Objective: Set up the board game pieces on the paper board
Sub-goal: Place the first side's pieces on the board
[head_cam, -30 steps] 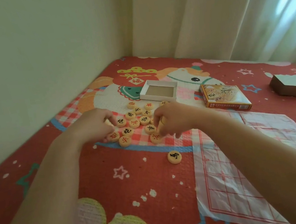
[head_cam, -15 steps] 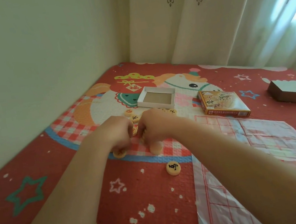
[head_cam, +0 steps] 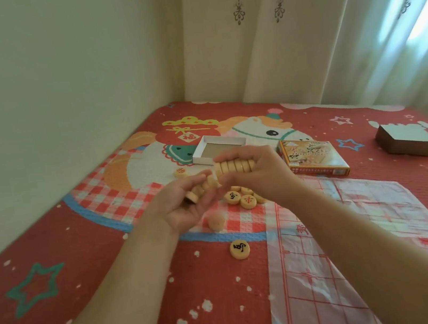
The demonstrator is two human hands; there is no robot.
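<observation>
My right hand [head_cam: 258, 171] grips a sideways stack of round wooden game pieces [head_cam: 233, 167], raised above the bed. My left hand [head_cam: 183, 204] is palm up just left of it, its fingers curled round several more pieces [head_cam: 201, 189]. Under the hands a few pieces [head_cam: 241, 198] lie on the checked patch. One blank-faced piece [head_cam: 216, 222] sits nearer me, one with a black character [head_cam: 239, 248] lies on the red cover, and one with a red character [head_cam: 181, 172] lies further back. The paper board [head_cam: 347, 252] with red grid lines is spread at the right.
An open white box tray [head_cam: 220, 148] and the printed game box lid [head_cam: 313, 158] lie beyond the hands. A brown box [head_cam: 407, 141] sits at the far right. A wall runs along the left, curtains hang behind the bed.
Both hands have lifted off the pile, carrying most of the pieces; the right now holds them as a sideways stack. Far fewer pieces remain on the cover.
</observation>
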